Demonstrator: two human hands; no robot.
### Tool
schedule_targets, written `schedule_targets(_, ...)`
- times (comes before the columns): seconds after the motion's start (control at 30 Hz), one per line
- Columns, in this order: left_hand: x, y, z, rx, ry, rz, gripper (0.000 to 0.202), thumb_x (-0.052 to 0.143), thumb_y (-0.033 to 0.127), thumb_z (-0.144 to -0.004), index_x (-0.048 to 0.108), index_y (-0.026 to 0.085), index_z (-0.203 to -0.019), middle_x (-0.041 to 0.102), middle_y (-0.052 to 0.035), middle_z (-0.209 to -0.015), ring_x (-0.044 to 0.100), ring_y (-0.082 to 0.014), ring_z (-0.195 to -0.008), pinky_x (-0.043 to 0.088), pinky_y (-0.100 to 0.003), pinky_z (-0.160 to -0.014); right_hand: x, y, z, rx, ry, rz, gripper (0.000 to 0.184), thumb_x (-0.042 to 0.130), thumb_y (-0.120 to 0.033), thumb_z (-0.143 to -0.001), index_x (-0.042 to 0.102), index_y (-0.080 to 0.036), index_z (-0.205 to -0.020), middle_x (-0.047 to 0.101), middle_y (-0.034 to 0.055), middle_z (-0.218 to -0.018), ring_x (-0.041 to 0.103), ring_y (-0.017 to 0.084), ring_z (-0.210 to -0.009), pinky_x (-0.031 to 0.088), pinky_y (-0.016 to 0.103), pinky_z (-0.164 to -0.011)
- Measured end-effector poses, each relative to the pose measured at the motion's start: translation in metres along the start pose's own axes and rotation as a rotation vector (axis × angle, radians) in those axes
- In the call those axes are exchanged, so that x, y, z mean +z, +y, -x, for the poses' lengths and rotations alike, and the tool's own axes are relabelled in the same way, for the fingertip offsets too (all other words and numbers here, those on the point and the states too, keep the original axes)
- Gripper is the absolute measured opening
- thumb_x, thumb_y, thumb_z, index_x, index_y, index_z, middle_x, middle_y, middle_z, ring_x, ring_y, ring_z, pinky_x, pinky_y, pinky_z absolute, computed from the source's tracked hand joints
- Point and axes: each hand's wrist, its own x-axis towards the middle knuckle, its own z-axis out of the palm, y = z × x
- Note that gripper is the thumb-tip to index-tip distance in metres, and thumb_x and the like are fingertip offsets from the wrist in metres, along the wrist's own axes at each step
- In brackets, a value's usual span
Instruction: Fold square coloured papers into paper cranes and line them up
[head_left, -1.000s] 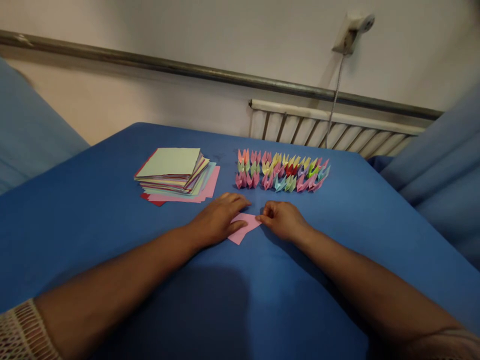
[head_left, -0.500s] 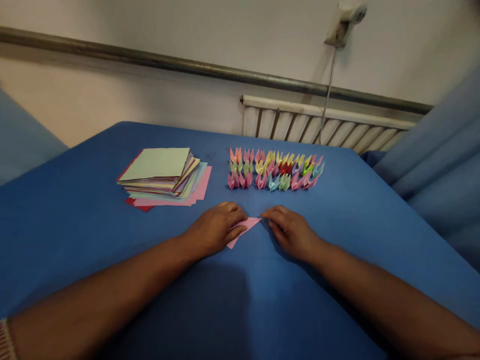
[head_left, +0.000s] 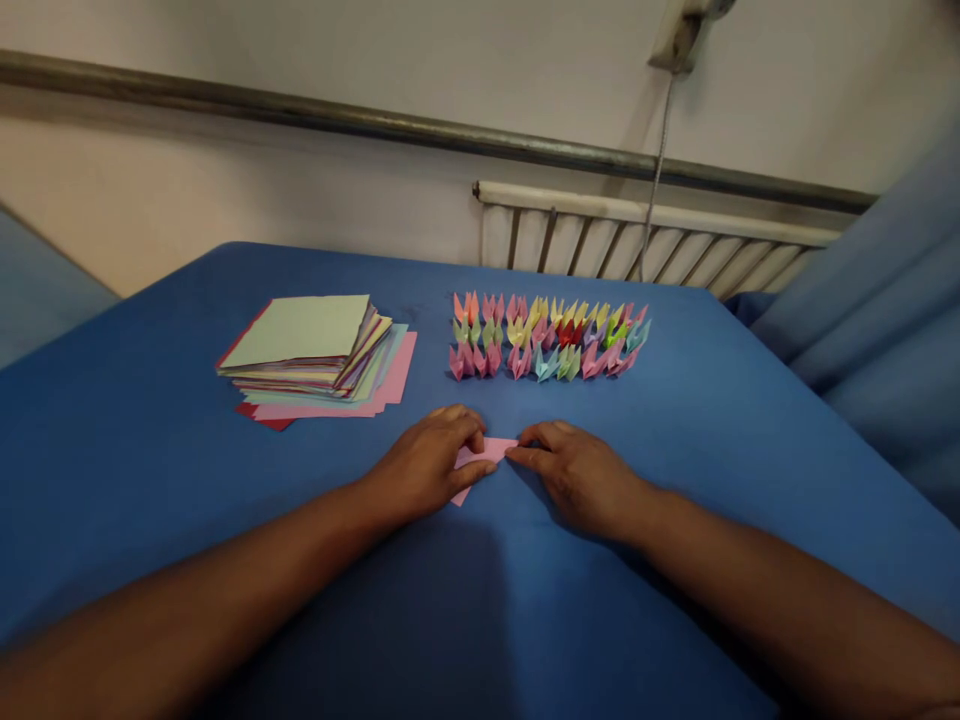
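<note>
The blue desk [head_left: 720, 430] bears a paper stack [head_left: 300, 335] and rows of folded figures [head_left: 570, 333]. In front, the left hand [head_left: 431, 458] holds down a flat, angular pink paper [head_left: 491, 451]; the right hand [head_left: 589, 472], its grip narrow, pinches the right tip.

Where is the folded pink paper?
In the head view, the folded pink paper lies mid-picture on the blue table, between the left hand and right hand.
</note>
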Motion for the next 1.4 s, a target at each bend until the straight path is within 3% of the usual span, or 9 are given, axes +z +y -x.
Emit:
schedule_targets(0.4, -0.0034, 0.0042, -0.0051, -0.085, 0.012, 0.080, 0.018, 0.055, 0.030, -0.086, 0.058, 0.018, -0.073, 0.061, -0.0038, -0.096, 0.057, -0.0182, -0.091, 0.043, -0.030, -0.082, -0.0028, -0.0062, 0.0010, 0.013, -0.034, 0.052, 0.036, 0.039, -0.020, -0.096, 0.055, -0.022, -0.129, 0.059, 0.0095, -0.115, 0.052, 0.023, -0.100, 0.044, 0.035, -0.085)
schedule_targets(1.0, -0.0057, 0.0076, -0.0069, -0.115, 0.001, 0.102, 0.015, 0.055, 0.024, -0.082, 0.058, 0.018, -0.069, 0.062, -0.0038, -0.096, 0.058, -0.0179, -0.091, 0.044, -0.029, -0.081, -0.0038, -0.0051, 0.0032, 0.019, -0.042, 0.024, 0.038, 0.042, -0.019, -0.094, 0.054, -0.027, -0.130, 0.058, 0.0080, -0.110, 0.051, 0.022, -0.095, 0.042, 0.034, -0.081)
schedule_targets(1.4, -0.0067, 0.0091, -0.0078, -0.104, 0.005, 0.098, 0.016, 0.054, 0.024, -0.082, 0.057, 0.018, -0.068, 0.062, -0.0039, -0.091, 0.058, -0.0179, -0.087, 0.044, -0.030, -0.079, -0.0073, -0.0035, 0.0011, 0.090, -0.032, 0.033, 0.033, 0.039, -0.021, -0.096, 0.059, -0.023, -0.123, 0.060, 0.0077, -0.104, 0.052, 0.020, -0.090, 0.043, 0.034, -0.082)
